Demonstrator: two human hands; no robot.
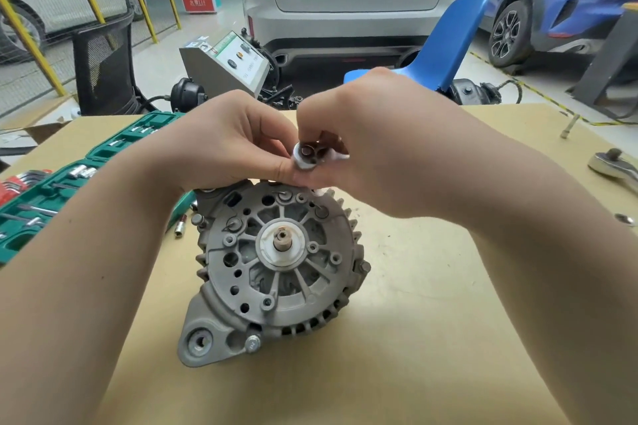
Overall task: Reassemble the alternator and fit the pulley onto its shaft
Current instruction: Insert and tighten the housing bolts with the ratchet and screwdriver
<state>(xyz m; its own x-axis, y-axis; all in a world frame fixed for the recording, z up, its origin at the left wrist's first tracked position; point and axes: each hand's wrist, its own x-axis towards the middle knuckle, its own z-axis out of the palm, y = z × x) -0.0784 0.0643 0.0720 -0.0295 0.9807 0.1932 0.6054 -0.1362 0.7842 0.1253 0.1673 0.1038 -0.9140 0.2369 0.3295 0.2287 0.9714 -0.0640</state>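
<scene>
The grey alternator (276,269) lies on the cardboard-covered table (431,338) with its rear face up. Its shaft end (282,240) pokes out of a white ring at the centre. Above the alternator's far edge both hands hold a small white part (305,157) with dark round openings. My left hand (228,141) pinches it from the left. My right hand (373,145) curls round it from the right, and most of the part is hidden by the fingers. No pulley can be made out.
A green socket set case (69,183) lies open at the left, with loose sockets (179,226) beside the alternator. A ratchet handle (614,167) and an extension bar (569,126) lie at the right. A blue chair (445,45), a grey test box (224,62) and parked cars stand beyond the table.
</scene>
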